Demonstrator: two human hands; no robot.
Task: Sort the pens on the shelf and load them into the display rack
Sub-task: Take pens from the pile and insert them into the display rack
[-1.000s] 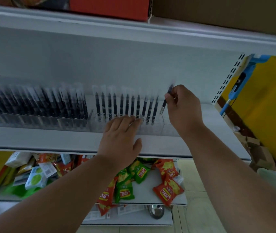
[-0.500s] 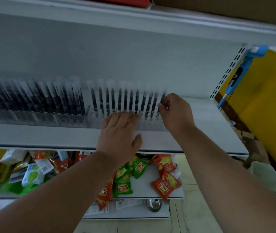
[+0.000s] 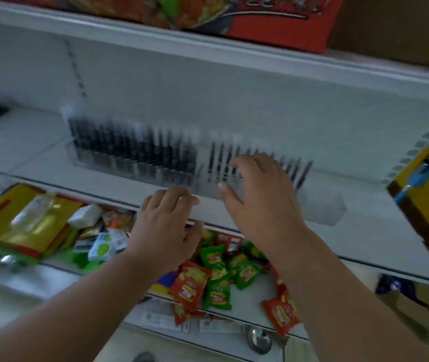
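Pens being loaded into the display rack; a slot seems just filled.

At frame centre, the right hand (image 3: 260,197) is held over the half-filled display rack (image 3: 320,207) with fingers spread, grasping nothing; the left hand (image 3: 166,226) is rested flat at the shelf (image 3: 38,150) edge. Pens (image 3: 135,147) are stood upright in the rows. Another loose pen is probably to be fetched next.

Soft, even daylight without hard shadows; heavy motion blur smears the black pens in the clear rack (image 3: 135,152), and wide-angle distortion bends the edges.
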